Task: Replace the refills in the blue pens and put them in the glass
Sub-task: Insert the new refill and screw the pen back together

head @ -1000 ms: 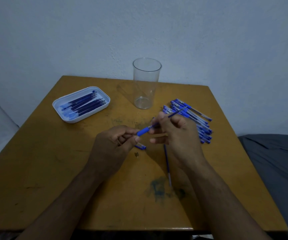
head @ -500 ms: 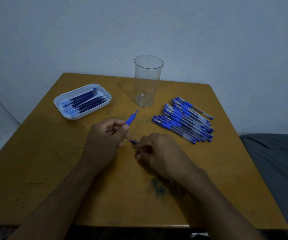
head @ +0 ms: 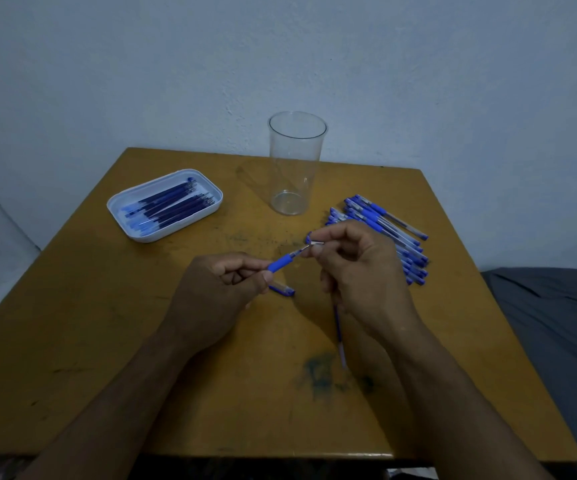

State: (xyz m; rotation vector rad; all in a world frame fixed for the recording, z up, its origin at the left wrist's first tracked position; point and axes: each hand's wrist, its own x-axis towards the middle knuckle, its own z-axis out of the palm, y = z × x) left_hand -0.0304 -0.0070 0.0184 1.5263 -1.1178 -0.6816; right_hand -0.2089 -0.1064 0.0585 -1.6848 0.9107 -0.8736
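Room: a pale blue-grey wall (head: 418, 81) is standing behind a worn yellow-brown table (head: 107, 341), with a dark grey cloth (head: 557, 323) lying off its right edge.
Glass (head: 295, 164): it is standing upright and clear near the table's far edge, with nothing showing inside.
Tray (head: 131, 230): a white tray is sitting left of the glass, holding a row of dark blue refills (head: 176, 204).
Pen pile (head: 394, 233): blue pens are lying heaped right of the glass, partly hidden behind the right hand.
Left hand (head: 217, 292): its grip is closing round a blue pen (head: 280, 263), fingers curled about the barrel, the rubber sleeve and tip pointing up-right.
Right hand (head: 360, 271): its grip is pinching a small piece at the pen's tip; what the piece is I cannot tell.
Loose refill (head: 339, 332): it is lying on the table, running out from under the right hand towards the near edge.
Cap (head: 283, 290): a small blue piece is lying on the table just below the left hand's fingers.
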